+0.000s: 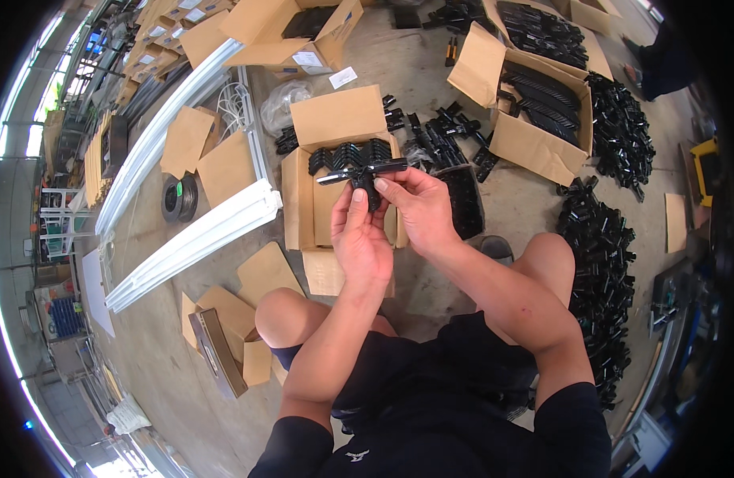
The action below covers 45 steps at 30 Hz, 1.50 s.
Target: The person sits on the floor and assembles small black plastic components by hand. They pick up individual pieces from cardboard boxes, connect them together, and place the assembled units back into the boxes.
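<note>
My left hand [362, 239] and my right hand [421, 205] together hold a black T-shaped fitting [362, 173], its crossbar running left to right and its stem between my fingers and thumbs. Both hands are closed around the stem area. The fitting is above an open cardboard box [303, 215] on the floor in front of me. Inside that box, along its far side, a row of similar black fittings [328, 157] is packed tightly. The fingers hide part of the held fitting and of the box's inside.
Right of the box lie a black tray [465, 203] and loose black fittings [442, 135]. Large piles of fittings [598, 271] line my right side. Another open carton [534, 147] holds black parts. White metal profiles [199, 239] and a wire spool [179, 199] lie left. Someone's foot [634, 76] shows far right.
</note>
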Available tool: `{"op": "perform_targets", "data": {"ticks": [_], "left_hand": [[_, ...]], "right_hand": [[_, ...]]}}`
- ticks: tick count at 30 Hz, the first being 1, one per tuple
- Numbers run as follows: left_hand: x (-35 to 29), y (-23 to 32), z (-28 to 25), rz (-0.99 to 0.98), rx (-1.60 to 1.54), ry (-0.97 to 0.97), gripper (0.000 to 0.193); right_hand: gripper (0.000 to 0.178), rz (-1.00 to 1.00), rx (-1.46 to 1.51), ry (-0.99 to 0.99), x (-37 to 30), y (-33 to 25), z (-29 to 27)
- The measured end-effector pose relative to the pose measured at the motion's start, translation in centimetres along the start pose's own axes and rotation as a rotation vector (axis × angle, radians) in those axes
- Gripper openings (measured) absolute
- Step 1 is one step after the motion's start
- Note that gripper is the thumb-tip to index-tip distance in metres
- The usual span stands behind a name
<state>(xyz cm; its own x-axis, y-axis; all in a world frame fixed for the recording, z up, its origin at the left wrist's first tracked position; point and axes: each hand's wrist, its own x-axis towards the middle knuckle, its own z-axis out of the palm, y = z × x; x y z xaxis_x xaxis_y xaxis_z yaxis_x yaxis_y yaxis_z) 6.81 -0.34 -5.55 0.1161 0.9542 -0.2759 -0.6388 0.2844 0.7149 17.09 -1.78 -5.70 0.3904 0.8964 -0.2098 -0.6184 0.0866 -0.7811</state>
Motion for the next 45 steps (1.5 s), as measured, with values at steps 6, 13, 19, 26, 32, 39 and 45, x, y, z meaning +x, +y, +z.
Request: {"op": "perform_targets", "data": {"ticks": [6, 13, 19, 26, 32, 39, 45], "left_hand": [[0.4, 0.2, -0.6, 0.03, -0.002, -0.012, 0.027], [0.5, 0.3, -0.7, 0.048, -0.007, 0.026, 0.026], [0.5, 0.5, -0.4, 0.076, -0.022, -0.011, 0.025], [0.7, 0.0, -0.4, 0.035, -0.059, 0.038, 0.027], [0.8, -0.4, -0.5, 0.027, -0.072, 0.061, 0.028], [0.6, -0.8, -0.8, 0.088, -0.034, 0.061, 0.028], [0.2, -1.4, -0.3, 0.095, -0.124, 0.026, 0.026]], "right_hand": [[0.012, -0.009, -0.106, 0.004, -0.1, 0.1, 0.4], [0.012, -0.016, -0.062, 0.028, 0.4, 1.1, 0.7], [0.012, -0.024, -0.06, 0.01, 0.5, 0.7, 1.0], [0.011, -0.039, -0.103, 0.043, 0.5, 1.2, 0.6], [0.013, -0.048, -0.138, 0.034, 0.7, 1.0, 0.5], [0.014, -0.039, -0.088, 0.055, 0.2, 1.7, 0.1], [0.01, -0.043, -0.093, 0.035, 0.7, 2.2, -1.5]]}}
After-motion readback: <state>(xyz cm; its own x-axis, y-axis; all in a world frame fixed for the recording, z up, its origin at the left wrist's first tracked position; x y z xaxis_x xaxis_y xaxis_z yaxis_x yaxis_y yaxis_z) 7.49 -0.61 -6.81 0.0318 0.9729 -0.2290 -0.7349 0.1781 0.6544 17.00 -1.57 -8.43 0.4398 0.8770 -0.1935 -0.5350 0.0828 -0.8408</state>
